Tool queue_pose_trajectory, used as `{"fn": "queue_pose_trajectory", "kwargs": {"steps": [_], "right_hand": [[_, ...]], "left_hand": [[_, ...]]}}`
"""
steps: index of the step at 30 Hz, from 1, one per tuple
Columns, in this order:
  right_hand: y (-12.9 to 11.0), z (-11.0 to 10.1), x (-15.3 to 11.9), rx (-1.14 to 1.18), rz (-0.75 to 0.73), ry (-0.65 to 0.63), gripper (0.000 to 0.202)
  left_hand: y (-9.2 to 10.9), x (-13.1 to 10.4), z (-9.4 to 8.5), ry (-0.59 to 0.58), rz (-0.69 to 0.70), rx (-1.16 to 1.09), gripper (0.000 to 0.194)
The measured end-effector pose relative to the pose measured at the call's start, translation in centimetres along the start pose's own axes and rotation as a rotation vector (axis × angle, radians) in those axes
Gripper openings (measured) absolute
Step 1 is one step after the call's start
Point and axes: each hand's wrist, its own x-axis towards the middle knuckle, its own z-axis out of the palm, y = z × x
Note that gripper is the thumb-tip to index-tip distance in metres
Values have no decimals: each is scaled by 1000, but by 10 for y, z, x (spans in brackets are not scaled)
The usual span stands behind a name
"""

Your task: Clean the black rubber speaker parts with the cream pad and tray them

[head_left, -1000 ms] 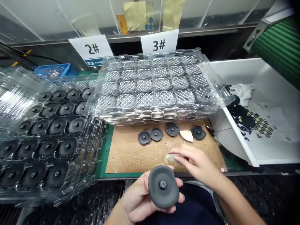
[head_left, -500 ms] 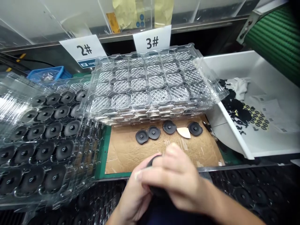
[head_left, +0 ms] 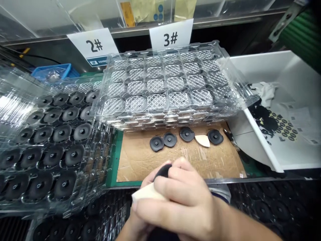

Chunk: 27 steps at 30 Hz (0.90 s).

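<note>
My left hand is wrapped round a black rounded disc, mostly hidden by my fingers. In front of it, my right hand is closed with a cream-coloured flat piece between its fingers, lying against the disc. Beyond my hands, a cardboard sheet covers part of the green bench. On it lie several black discs with small centre studs, among them a left one and a right one. A cream wedge-shaped piece rests between two of them.
Stacked clear blister trays stand behind the cardboard. Trays filled with black discs are at left, with a blue bin behind. A white bin at right holds black scraps and sticker sheets. Paper signs read 2# and 3#.
The view has shifted slightly, so the bench appears further right. My right hand has turned, and the cream piece now shows plainly between its fingers. The discs on the cardboard stay put.
</note>
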Motion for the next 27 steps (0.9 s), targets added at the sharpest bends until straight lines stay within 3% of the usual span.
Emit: {"fn": "queue_pose_trajectory", "kwargs": {"steps": [2, 4, 6, 9, 13, 17, 19, 22, 25, 27], "right_hand": [[12, 3, -2, 87, 49, 43, 26], [32, 9, -13, 100, 308, 98, 24], [53, 21, -33, 93, 533, 75, 21], [74, 47, -70, 95, 644, -25, 20], [74, 62, -87, 101, 649, -60, 17], [39, 35, -44, 97, 665, 109, 23], [14, 23, -17, 124, 515, 283, 22], [-13, 20, 8, 161, 210, 183, 24], [-17, 24, 14, 193, 226, -91, 22], [-13, 26, 17, 164, 260, -137, 21]], "left_hand": [[2, 0, -3, -10, 14, -2, 47], [5, -1, -6, 5, 37, -46, 61], [8, -2, -11, 33, 58, -95, 67], [12, -3, -18, 50, 80, -139, 65], [15, -3, -21, 4, 79, -179, 58], [13, -4, -15, 4, 60, -161, 56], [11, -5, -13, 12, 68, -158, 51], [10, -6, -16, 19, 60, -180, 44], [10, -7, -22, 54, 63, -197, 43], [10, -6, -22, 78, 62, -188, 37]]}}
